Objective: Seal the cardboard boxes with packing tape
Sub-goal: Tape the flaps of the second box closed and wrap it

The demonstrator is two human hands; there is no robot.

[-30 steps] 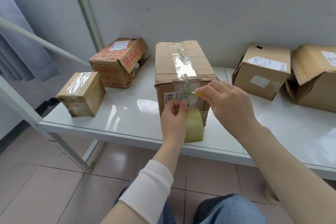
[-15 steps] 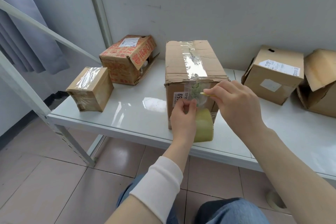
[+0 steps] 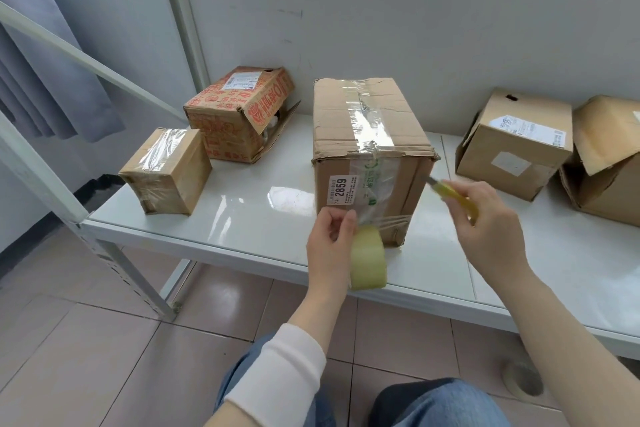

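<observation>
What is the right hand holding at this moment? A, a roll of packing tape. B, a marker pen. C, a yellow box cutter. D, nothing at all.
C: the right hand grips a yellow box cutter with its blade pointing at the middle box, while the tape roll is in the left hand.

Grey curtain (image 3: 52, 80) at left; white shelf (image 3: 259, 208); tiled floor (image 3: 86, 340) below
</observation>
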